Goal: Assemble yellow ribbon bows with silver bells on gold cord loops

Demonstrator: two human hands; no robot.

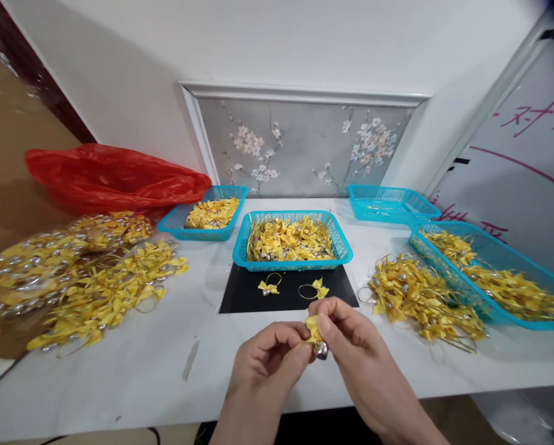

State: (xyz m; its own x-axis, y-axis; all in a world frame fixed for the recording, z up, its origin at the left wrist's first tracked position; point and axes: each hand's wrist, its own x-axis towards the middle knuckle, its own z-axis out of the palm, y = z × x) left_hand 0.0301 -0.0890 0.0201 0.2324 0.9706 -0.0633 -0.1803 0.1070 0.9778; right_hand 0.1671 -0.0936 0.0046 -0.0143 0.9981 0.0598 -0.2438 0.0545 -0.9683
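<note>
The left hand point(268, 360) and right hand point(359, 347) meet above the white counter point(142, 377), both pinching a bow point(312, 324). Baskets point(293, 266) stand beyond, before a floral picture point(300, 133).

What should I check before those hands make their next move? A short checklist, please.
1. Left hand grips the yellow bow: ok, pinched at the fingertips.
2. One hand free: not ok, the right hand holds the bow too.
3. Silver bell in sight: ok, just below the bow.
4. Held bow's cord loop: cannot tell, no clear view of it.
5. Two bows on the black mat apart: ok, a gap between them.
6. Middle basket upright: ok, with bows inside.
</note>
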